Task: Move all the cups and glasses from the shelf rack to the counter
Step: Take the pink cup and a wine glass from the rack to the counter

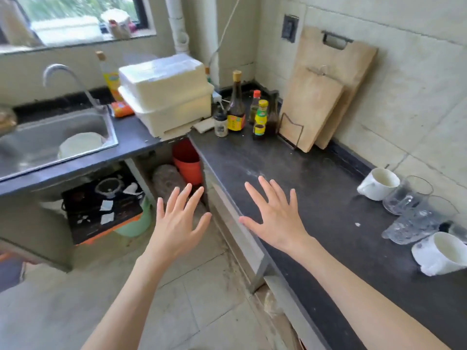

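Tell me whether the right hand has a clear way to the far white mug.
Probably yes: the right hand is open and empty, and only bare counter lies between it and the far white mug.

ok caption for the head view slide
Both hands open and empty; two mugs and glasses on the counter.

We see a dark bench (290, 173) bearing two white mugs (379, 184) and two clear glasses (406, 195) at its right end, sauce bottles (236, 107) and leaning cutting boards (310, 109) in the corner, a white lidded box (166, 94) beside the sink (50, 137).
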